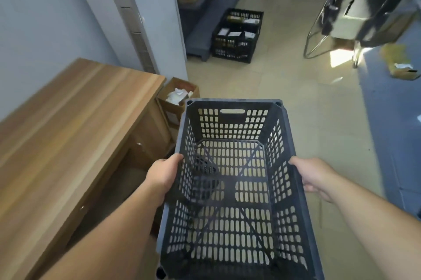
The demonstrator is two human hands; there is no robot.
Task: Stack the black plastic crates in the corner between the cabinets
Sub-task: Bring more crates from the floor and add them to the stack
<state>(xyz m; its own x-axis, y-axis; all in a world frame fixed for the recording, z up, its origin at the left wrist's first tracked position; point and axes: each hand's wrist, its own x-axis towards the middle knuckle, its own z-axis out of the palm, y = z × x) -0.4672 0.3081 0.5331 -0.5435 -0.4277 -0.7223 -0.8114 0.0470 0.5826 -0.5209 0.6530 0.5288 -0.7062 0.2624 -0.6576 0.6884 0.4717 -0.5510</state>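
Observation:
An empty black plastic crate [234, 124] with perforated walls and floor is held up in front of me above the tiled floor. My left hand [163, 174] grips its left rim and my right hand [313, 177] grips its right rim, each about halfway along the side. Farther off, a stack of black crates [237, 38] filled with small items stands on the floor beside a dark low shelf [205, 26], near the white cabinet [157, 17].
A wooden desk [68, 124] runs along my left. An open cardboard box [176, 97] with white paper sits at its far end. A metal-legged chair [364, 13] and a small cardboard box [401, 63] stand at the right. Bare tiles lie ahead.

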